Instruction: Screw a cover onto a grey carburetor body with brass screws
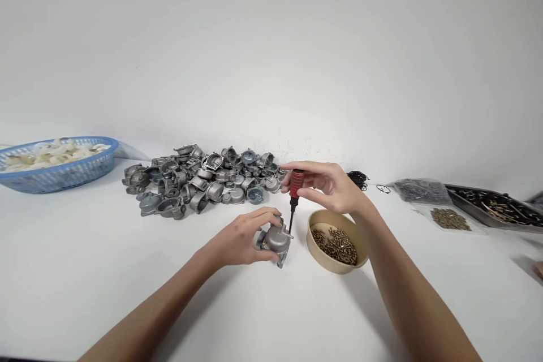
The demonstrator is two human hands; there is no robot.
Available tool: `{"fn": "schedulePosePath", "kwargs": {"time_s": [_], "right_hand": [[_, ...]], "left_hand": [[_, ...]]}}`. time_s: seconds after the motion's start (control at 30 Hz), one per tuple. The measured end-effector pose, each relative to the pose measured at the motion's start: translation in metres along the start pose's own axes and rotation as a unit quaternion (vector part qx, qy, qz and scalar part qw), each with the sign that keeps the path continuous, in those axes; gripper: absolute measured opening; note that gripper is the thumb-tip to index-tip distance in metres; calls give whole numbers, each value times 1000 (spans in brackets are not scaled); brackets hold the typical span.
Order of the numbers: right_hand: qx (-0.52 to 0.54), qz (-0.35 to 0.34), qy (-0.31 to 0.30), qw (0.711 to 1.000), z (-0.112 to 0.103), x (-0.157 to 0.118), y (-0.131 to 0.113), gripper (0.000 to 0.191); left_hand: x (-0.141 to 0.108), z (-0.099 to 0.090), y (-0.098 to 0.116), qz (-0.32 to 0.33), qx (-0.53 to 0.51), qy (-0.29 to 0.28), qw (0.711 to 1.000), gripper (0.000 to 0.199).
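My left hand (246, 236) is closed around a grey metal carburetor (278, 240), thumb on the near side and fingers over its far side. A screwdriver (297, 184) with a red and black handle stands nearly upright in my right hand (333, 185), gripped between thumb and fingers. Its dark shaft points down, and the tip is at the carburetor's right edge; whether it sits in a screw I cannot tell. Just right of the carburetor is a round tan bowl (316, 254) holding many small brass-coloured screws (339, 246).
A heap of grey metal carburetor parts (203, 181) lies behind my hands. On the left stands a blue plastic basket (63, 175) with whitish pieces. Black rings (358, 179), a plastic bag (422, 190), small brass-coloured parts (449, 219) and a metal tray (496, 216) are on the right.
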State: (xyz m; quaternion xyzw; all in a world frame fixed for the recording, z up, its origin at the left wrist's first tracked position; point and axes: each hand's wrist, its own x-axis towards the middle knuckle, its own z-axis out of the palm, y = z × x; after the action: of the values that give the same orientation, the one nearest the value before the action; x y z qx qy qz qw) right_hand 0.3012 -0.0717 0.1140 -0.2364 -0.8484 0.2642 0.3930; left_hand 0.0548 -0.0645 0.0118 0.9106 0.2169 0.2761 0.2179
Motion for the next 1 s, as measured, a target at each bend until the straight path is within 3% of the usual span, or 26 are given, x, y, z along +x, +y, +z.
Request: {"fn": "schedulePosePath", "kwargs": {"time_s": [0.13, 0.3, 0.43, 0.6, 0.77, 0.9, 1.0], "right_hand": [[-54, -10, 53, 997, -1, 1, 2, 36], [44, 9, -10, 999, -2, 1, 4, 42], [-19, 5, 51, 999, -2, 2, 7, 40], [102, 16, -9, 995, -3, 0, 12, 43], [35, 2, 51, 998, -5, 1, 17, 40], [142, 17, -2, 990, -4, 0, 17, 37], [126, 16, 30, 991, -3, 0, 18, 40]], "left_hand": [[0, -1, 2, 4, -12, -3, 1000, 50], [1, -1, 2, 8, -15, -5, 1000, 52], [1, -1, 1, 10, -18, -5, 1000, 52], [0, -1, -1, 8, -18, -8, 1000, 50], [0, 0, -3, 14, -15, -7, 1000, 53], [-1, 0, -4, 9, -20, -13, 1000, 52], [-1, -1, -4, 10, -28, -11, 1000, 51]]}}
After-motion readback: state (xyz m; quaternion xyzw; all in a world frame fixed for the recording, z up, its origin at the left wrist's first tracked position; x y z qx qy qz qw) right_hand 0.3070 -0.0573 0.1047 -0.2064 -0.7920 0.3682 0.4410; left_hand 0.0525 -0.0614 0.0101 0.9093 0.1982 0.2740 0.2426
